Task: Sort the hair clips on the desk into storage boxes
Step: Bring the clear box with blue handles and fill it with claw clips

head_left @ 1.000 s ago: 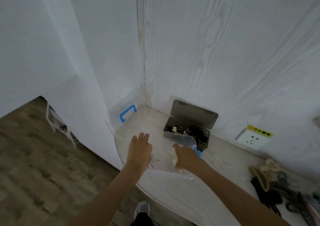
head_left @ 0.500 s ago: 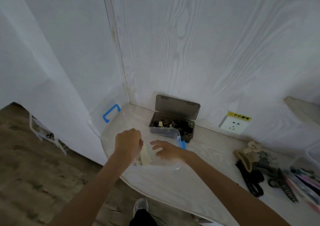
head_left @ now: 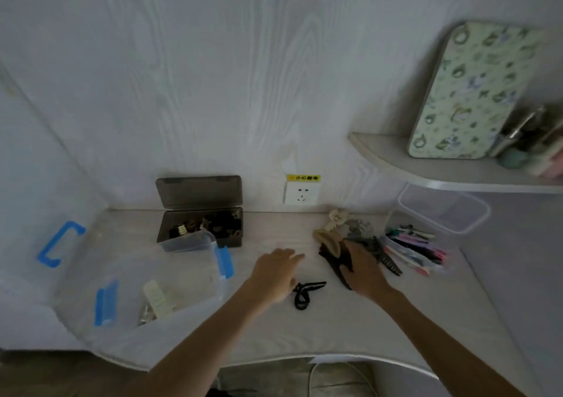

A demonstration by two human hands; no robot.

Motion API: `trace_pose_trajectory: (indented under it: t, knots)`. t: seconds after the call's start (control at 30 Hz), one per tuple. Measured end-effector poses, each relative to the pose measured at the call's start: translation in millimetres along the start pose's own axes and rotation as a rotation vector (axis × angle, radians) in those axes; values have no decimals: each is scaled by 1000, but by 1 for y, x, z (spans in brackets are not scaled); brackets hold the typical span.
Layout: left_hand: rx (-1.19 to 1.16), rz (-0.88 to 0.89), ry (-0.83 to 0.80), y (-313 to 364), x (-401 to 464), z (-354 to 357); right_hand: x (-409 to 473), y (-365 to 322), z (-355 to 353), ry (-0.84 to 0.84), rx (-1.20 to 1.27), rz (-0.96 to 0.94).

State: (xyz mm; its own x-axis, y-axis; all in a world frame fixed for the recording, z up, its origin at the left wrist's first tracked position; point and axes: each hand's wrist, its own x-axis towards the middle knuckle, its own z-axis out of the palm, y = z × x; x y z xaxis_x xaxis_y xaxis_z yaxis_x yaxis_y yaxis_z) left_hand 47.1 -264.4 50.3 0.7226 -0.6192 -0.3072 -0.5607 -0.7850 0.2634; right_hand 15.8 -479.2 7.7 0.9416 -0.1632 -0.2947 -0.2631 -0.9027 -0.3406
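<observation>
Sorting under way, pickup stage. Right hand [head_left: 364,270] lies on heap of dark and beige plastic claw clips [head_left: 341,244]; fingers curl onto long black clip, grasp judged forming, not certain. Left hand [head_left: 275,273] hovers, fingers loosely extended, holding nothing; small black looped clip [head_left: 304,293] just beside its fingertips. Clear blue-latched plastic box [head_left: 224,262] and open smoky-grey hinged box [head_left: 199,224] sit beyond left knuckles. Next move calls for firm pinch, lift, carry leftward to box.

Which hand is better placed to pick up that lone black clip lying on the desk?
Left. The left hand hovers right beside the black clip, fingers relaxed and holding nothing. The right hand is further right, already on the pile of clips.
</observation>
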Motion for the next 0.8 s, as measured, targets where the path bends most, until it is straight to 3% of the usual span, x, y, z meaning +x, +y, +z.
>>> trace_pose_trajectory:
  t: [0.1, 0.2, 0.3, 0.43, 0.53, 0.67, 0.8]
  knots:
    - [43, 29, -118, 22, 15, 30, -14, 14, 17, -54, -42, 25]
    - [41, -3, -139, 36, 18, 45, -21, 16, 26, 60, 47, 19]
    - [66, -55, -101, 40, 15, 48, -24, 15, 23, 43, 147, 44]
    - [-39, -162, -54, 30, 8, 42, -20, 9, -8, -259, 142, 72]
    - [-326, -273, -9, 14, -5, 21, -20, -12, -45, -530, 336, 149]
    - [-726, -393, 176, -19, -41, -27, -13, -70, -68, -482, 376, 4]
    - [-709, -562, 448, -75, -99, -60, -22, -162, -72, -423, 383, -210]
